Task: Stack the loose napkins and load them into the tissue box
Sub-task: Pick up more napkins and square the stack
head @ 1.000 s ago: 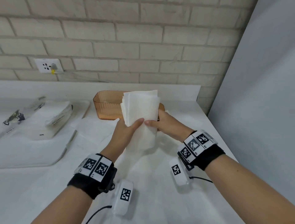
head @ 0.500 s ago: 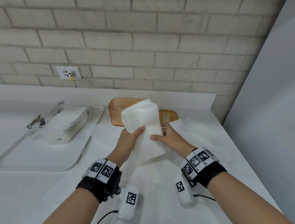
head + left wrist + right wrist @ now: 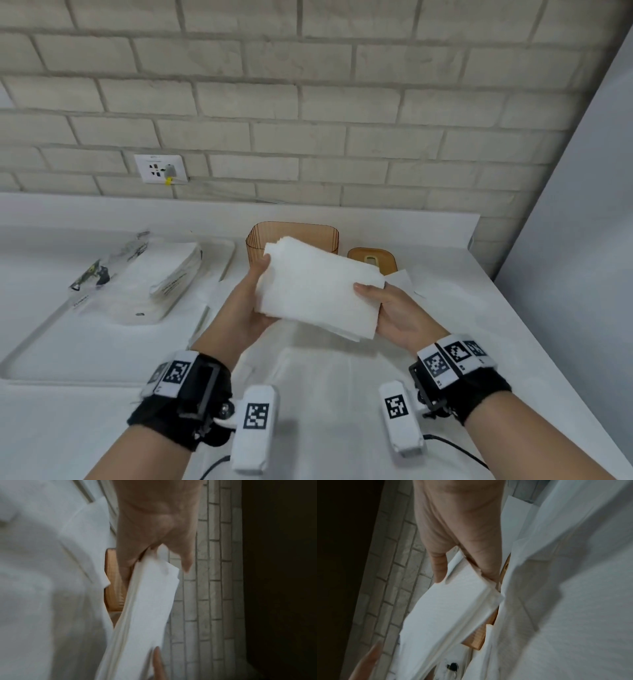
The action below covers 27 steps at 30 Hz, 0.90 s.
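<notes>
Two hands (image 3: 246, 308) (image 3: 400, 318) grip one napkin stack (image 3: 318, 291); one tissue box (image 3: 294, 236) behind

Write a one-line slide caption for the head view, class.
Left hand and right hand hold a napkin stack above the counter, before the open amber tissue box.

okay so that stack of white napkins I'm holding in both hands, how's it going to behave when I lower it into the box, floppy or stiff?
Likely floppy: the napkin stack is thin paper, and its near edge droops between the left hand and right hand. Probably light, since thumbs and fingers alone carry it. Its far-corner sheets are fanned, so layers may slide apart entering the tissue box.
</notes>
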### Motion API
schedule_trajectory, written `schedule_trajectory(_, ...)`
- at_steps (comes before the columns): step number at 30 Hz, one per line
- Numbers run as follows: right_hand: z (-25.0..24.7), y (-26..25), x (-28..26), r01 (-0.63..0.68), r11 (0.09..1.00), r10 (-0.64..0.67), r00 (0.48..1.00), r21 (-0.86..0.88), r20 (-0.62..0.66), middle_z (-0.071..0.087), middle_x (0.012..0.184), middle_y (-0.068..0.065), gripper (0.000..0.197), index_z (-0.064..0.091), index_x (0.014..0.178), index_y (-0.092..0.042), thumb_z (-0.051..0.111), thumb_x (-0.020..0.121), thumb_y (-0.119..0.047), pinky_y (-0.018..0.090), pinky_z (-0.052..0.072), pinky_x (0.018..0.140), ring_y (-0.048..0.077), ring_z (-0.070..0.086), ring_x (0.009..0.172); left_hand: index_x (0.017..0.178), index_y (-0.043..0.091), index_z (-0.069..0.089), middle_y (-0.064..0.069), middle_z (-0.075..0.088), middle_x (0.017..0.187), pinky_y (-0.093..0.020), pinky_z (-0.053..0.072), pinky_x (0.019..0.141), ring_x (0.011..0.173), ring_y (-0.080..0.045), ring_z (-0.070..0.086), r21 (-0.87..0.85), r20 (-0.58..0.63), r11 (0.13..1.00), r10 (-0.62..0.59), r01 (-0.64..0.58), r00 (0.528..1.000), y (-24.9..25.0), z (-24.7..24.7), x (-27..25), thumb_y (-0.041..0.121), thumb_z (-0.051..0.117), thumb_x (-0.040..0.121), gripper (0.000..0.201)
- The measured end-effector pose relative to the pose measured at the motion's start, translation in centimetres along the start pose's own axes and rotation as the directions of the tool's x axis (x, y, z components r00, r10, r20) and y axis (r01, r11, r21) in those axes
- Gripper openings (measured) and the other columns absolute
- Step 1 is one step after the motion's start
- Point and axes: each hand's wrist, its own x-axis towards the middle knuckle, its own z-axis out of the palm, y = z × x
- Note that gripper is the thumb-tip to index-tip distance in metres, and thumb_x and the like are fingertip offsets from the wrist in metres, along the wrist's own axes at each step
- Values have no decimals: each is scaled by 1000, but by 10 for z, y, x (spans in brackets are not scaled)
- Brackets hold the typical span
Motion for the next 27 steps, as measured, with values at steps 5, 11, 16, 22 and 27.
schedule_trajectory(5,10,-3,11,18,989,-21,1000,-150,-19,60,126,16,53,44,133,-8,60,85,5,41,55,78,32,60,112,118,18,60,-3,72,106,-32,57,68,93,-20,69,282,-1,959,-30,29,1000,-5,-7,6,21,67,86,33)
schedule_trajectory(11,7,-15,5,163,887,-207,977,-432,-56,65,113,3,38,54,111,-25,63,85,0,40,49,95,20,62,106,114,19,65,2,73,104,-26,55,77,97,-16,69,560,120,820,57,-115,991,3,-27,9,20,74,79,36)
schedule_trajectory(16,-14,19,3,-16,768,-73,991,-640,-113,60,125,0,71,44,132,-18,79,71,-18,44,46,101,18,57,115,114,18,65,3,73,100,-18,54,70,87,-7,70,779,138,628,-155,-10,978,-16,-45,17,19,79,76,41)
schedule_trajectory(22,-13,28,5,48,820,-122,988,-570,-92,65,118,-1,43,55,117,-24,71,80,-9,42,46,101,18,60,112,108,26,63,2,72,103,-33,56,86,97,-18,68,780,131,626,-159,-2,979,-29,-48,25,30,86,63,51)
schedule_trajectory(27,-22,17,-1,80,842,-126,991,-534,-50,67,116,-2,56,52,124,-22,78,74,-14,39,49,97,17,63,108,100,21,69,4,75,88,-28,53,72,83,-15,70,761,140,647,-89,-50,986,-22,-52,26,37,84,62,44)
